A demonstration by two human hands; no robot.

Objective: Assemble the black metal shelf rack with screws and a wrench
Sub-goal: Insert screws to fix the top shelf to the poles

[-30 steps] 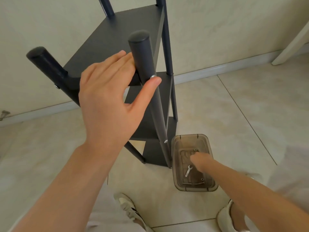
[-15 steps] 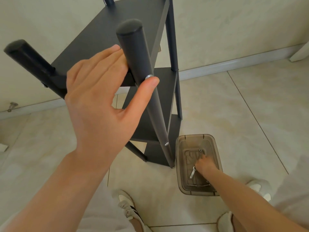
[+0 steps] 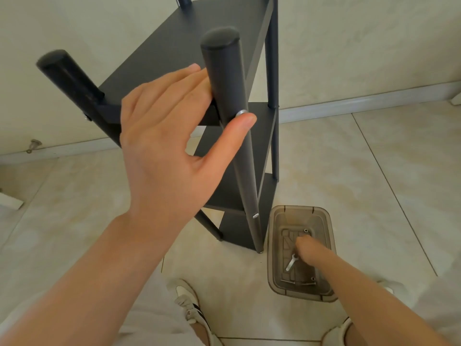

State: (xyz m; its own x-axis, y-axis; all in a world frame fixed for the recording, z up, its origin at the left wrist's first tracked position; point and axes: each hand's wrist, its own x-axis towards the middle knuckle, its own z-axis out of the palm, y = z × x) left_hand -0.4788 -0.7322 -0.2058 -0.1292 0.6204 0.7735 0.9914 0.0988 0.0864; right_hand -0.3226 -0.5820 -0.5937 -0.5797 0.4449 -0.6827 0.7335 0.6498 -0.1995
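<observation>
The black metal shelf rack [image 3: 174, 53] stands upright on the tiled floor in front of me. My left hand [image 3: 164, 146] rests against its top shelf with straight fingers behind the near post [image 3: 224, 78], and the thumb tip touches a silver screw head [image 3: 241, 112] on that post. My right hand [image 3: 308, 249] reaches down into a translucent brown box [image 3: 271, 258] at the rack's foot. Its fingers are at the upper end of a small silver wrench [image 3: 290, 263] lying in the box, but their grip is hidden. More screws and a thin key [image 3: 299, 282] lie at the box's near end.
A wall and white baseboard [image 3: 361, 101] run close behind the rack. A door stopper [image 3: 33, 145] sticks out at the left baseboard, with a white object [image 3: 10, 201] on the floor below it. My shoes [image 3: 187, 303] stand just in front of the box.
My right hand has gone deeper into the box, down beside the wrench. My left hand stays on the top shelf and post; the view has shifted slightly.
</observation>
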